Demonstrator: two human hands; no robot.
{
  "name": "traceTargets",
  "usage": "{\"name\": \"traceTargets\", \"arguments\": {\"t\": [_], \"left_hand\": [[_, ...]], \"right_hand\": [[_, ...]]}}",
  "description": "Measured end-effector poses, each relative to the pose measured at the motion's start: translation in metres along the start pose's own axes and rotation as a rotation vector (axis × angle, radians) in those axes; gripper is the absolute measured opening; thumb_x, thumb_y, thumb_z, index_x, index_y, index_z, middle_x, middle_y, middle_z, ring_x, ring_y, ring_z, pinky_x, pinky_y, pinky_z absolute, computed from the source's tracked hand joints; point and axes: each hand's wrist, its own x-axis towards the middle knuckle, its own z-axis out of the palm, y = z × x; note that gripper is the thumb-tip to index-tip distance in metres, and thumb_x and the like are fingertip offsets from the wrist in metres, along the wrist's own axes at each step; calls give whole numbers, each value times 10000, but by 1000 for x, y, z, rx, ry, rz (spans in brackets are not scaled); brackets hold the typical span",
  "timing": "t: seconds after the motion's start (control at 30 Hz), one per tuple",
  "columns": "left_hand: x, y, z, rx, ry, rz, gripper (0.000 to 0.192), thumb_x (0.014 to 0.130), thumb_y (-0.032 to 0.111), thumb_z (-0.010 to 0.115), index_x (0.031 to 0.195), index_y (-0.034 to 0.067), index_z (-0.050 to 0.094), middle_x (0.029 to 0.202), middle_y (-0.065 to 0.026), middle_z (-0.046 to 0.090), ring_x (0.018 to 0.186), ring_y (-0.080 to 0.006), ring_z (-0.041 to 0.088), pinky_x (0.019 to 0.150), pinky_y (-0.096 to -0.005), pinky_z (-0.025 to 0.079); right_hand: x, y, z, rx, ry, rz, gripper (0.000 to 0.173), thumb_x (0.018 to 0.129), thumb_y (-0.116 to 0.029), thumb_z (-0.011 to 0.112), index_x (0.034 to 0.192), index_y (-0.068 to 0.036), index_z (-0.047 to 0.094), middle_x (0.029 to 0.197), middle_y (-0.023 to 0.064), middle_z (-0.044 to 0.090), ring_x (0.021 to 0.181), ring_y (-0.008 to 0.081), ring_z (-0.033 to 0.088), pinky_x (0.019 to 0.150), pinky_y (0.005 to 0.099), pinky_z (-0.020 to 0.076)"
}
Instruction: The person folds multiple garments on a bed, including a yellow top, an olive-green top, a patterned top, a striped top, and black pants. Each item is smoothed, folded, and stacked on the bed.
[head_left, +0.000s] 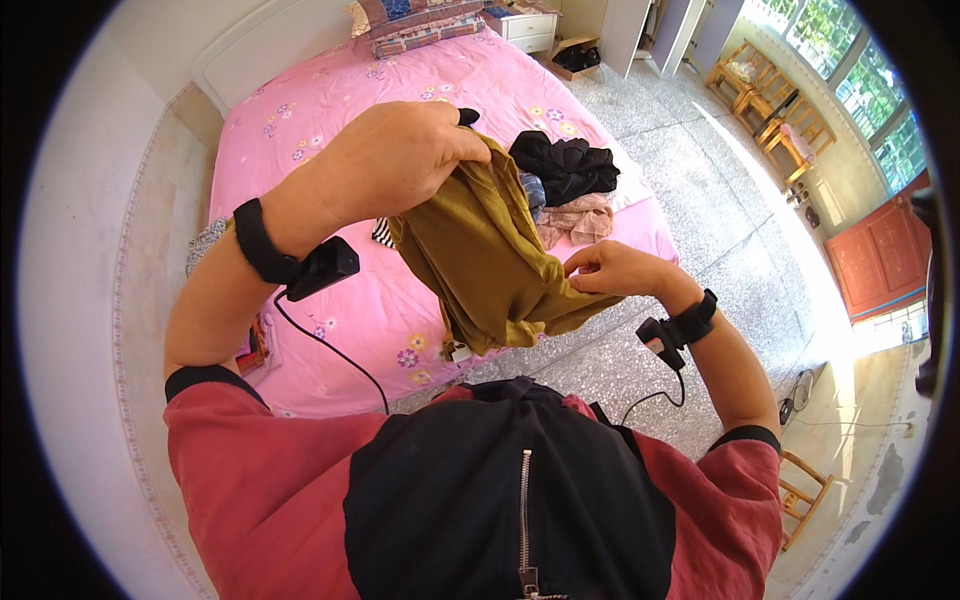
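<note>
An olive-green garment hangs between my two hands above the near edge of the bed. My left hand pinches its upper edge, with a small black thing showing past the fingers. On the other side, my right hand holds the garment's edge between thumb and fingers. The cloth droops in folds, and a white tag dangles at its lower end. Behind it on the bed lie a crumpled black garment and a pale pink cloth. A striped cloth peeks out, mostly hidden by the olive garment.
The bed has a pink flowered sheet, with folded bedding at its head. Folded clothes lie at its left edge. A cardboard box stands on the floor beside a white nightstand. Wooden chairs line the window wall.
</note>
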Motion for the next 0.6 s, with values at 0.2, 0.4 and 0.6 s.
{"name": "traceTargets", "arguments": {"t": [0.2,0.4,0.6], "left_hand": [[-11,5,-6,120,-24,-24,214,797,106,594,983,130,697,768,-115,584,685,-319,603,609,-400,491],[-29,-1,-9,197,-99,14,111,779,138,622,868,102,678,765,-108,582,636,-306,601,563,-395,491],[-35,-2,5,197,-64,-24,287,829,288,611,669,51,634,709,-131,554,557,-308,583,530,-407,484]], "right_hand": [[5,5,16,23,-90,-73,207,848,-193,600,924,-16,675,760,69,659,695,142,599,667,295,480],[13,38,-5,370,501,-161,151,913,-157,548,908,-32,632,801,-13,598,770,85,544,712,248,446],[24,44,-38,904,787,-233,133,966,-182,503,874,-100,552,772,-57,520,740,43,490,703,221,421]]}}
